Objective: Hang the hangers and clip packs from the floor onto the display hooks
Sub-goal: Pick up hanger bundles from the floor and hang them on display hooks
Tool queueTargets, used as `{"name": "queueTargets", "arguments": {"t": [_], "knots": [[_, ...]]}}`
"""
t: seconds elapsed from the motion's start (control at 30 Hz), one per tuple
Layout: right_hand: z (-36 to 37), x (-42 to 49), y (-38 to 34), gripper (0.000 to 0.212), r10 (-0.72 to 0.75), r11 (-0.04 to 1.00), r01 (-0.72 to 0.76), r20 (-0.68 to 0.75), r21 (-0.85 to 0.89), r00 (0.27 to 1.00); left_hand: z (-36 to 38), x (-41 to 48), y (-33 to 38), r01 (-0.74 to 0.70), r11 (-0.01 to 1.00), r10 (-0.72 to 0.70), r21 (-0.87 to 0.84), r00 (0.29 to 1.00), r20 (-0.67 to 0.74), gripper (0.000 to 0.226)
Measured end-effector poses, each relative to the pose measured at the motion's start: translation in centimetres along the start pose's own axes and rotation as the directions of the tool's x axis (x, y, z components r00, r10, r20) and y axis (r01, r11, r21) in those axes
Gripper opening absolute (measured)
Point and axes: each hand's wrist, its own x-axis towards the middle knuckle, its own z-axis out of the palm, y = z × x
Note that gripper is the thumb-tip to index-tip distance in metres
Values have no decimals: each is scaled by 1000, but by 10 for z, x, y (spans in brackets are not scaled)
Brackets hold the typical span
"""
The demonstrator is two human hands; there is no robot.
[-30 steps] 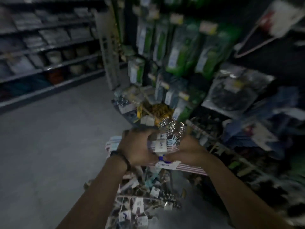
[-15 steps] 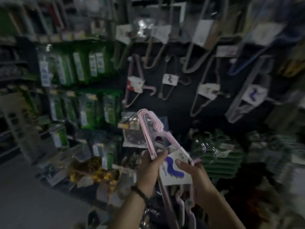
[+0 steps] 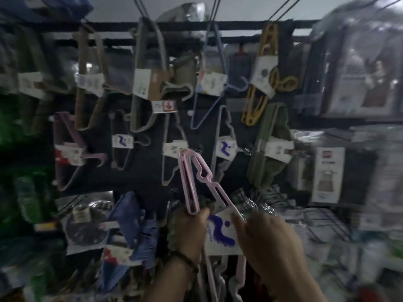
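Holding the bundled pink plastic hangers up before the far dark display panel, the left hand clasps their bars and the right hand pinches the white card label; aim the top bend squarely at a bare spot there

the hanger pack rises in front of the display board, its card between the left hand and the right hand. other hanger packs hang on the board behind it, with wrapped packages to their right.
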Motion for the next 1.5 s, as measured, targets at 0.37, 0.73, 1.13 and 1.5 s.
{"name": "queueTargets", "arguments": {"t": [0.37,0.73,1.13,1.5], "knots": [[17,115,-12,33,-338,941,336,-230,-48,913,26,55,29,-119,992,99,40,935,339,60],[31,163,-5,40,-259,946,309,-341,99,904,32,113,63,-288,948,201,134,871,448,36],[45,273,31,17,-249,963,268,-267,38,931,29,188,98,-702,461,513,543,710,482,22],[39,302,40,44,-411,909,388,-468,-148,782,60,211,112,-891,155,480,427,445,756,38]]}}
